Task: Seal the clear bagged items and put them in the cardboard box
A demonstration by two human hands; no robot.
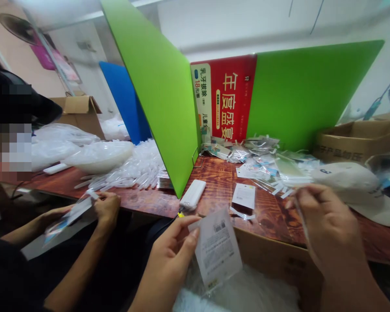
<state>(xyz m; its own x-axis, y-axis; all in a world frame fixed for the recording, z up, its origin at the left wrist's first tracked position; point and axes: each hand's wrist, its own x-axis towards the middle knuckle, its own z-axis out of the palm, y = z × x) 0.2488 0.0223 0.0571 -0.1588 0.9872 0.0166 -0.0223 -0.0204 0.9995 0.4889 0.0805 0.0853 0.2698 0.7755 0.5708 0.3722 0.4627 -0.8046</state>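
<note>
My left hand (170,255) pinches a white printed card (219,249) with a barcode and small text, which seems to be in a clear sleeve. The card is tilted above a mass of clear plastic (260,286) near my lap. My right hand (331,229) is raised over the table's front edge, fingers pinched together; a thin pale edge runs down beside them, too unclear to name. Between my hands on the tabletop lies a smaller white card packet (243,197) with a pale strip. Behind it is a pile of clear packets with cards (263,162).
Green divider panels (302,95) stand at the back and left. A white power bank (193,194) lies by the left panel. To the right are a pale cap (354,186) and a cardboard box (347,141). A co-worker's hands (107,208) hold a packet at left.
</note>
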